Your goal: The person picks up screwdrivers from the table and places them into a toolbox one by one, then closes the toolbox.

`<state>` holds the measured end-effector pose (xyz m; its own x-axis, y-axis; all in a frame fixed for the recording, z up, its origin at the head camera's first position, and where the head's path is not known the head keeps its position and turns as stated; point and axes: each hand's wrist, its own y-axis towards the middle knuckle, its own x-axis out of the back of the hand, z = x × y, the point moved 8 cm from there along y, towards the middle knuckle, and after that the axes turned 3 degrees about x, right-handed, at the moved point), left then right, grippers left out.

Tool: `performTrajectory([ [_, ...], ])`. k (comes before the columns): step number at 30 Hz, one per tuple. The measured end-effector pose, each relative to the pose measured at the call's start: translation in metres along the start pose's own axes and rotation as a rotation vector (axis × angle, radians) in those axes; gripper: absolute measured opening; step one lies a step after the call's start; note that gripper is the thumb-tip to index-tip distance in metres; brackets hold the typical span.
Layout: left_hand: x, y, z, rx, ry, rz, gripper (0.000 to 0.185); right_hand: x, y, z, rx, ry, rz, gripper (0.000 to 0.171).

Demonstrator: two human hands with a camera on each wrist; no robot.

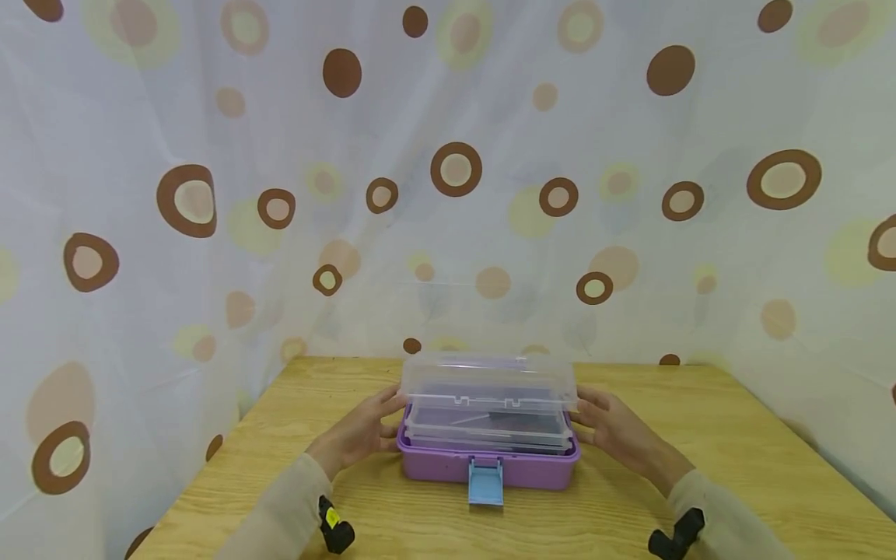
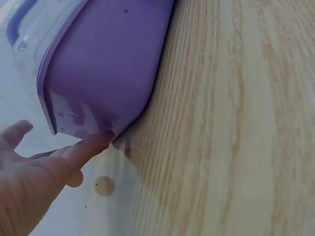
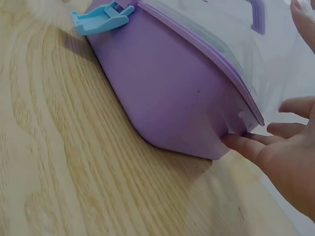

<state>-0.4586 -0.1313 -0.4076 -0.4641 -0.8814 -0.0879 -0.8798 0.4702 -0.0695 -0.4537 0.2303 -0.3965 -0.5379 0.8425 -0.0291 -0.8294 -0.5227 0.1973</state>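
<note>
A purple plastic storage box [image 1: 448,465] stands on the table with its light blue latch [image 1: 486,484] hanging down in front. Its clear lid [image 1: 490,381] is raised and tilted, and clear trays [image 1: 490,439] show inside. My left hand [image 1: 362,428] is at the box's left end; in the left wrist view, a straight finger [image 2: 91,147] touches the purple end wall low down. My right hand [image 1: 619,432] is at the opposite end, its fingers [image 3: 246,146] extended against that wall. Both thumbs are apart from the purple wall in the wrist views.
The wooden table [image 1: 700,435] carries the box near its middle. A white curtain [image 1: 448,233] with brown and yellow circles hangs behind and along both sides. A purple handle [image 3: 258,17] shows through the clear lid.
</note>
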Motion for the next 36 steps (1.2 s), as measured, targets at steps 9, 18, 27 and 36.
performTrajectory([
  [9, 0.004, -0.007, 0.015, 0.041, -0.079, 0.079, 0.085, 0.000, -0.006, -0.007, 0.011, 0.029, 0.109, 0.079],
  [18, 0.006, -0.008, 0.019, 0.042, -0.114, 0.094, 0.092, -0.002, -0.012, -0.014, -0.036, 0.017, 0.141, 0.081],
  [27, 0.002, -0.012, 0.018, 0.035, -0.131, 0.134, 0.096, -0.002, -0.015, -0.020, -0.028, -0.015, 0.194, 0.086],
  [36, 0.004, -0.012, 0.021, 0.050, -0.143, 0.108, 0.098, -0.004, -0.016, -0.019, -0.027, -0.021, 0.202, 0.090],
])
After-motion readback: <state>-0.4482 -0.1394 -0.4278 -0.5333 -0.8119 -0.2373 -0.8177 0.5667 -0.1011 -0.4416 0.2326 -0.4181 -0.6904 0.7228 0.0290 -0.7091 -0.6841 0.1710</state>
